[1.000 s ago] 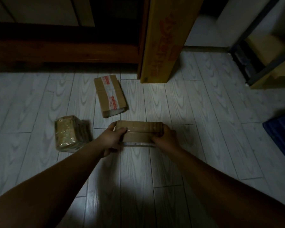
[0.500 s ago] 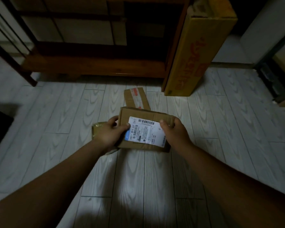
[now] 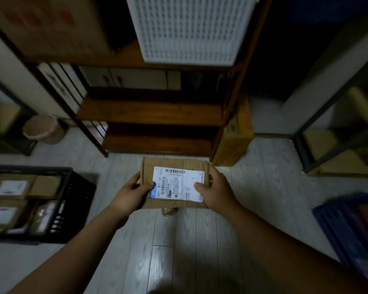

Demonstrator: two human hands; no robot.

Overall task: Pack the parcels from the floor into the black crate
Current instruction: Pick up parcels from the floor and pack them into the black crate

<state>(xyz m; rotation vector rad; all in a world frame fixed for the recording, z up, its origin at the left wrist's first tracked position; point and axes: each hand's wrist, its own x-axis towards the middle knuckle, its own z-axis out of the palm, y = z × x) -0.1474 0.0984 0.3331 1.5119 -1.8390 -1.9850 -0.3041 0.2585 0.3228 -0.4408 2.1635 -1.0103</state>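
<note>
Cardboard parcel [image 3: 176, 181] in both hands [image 3: 131, 195] [image 3: 218, 190]

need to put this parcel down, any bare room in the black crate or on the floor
Black crate looks crowded: packed parcels fill what shows, though blurred. Bare floor lies between it and the blue crate, beneath the held parcel, and right of the yellow carton.

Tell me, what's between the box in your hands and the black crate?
Only bare pale floor, in the head view. The left hand grips the parcel on the side facing the black crate.
</note>
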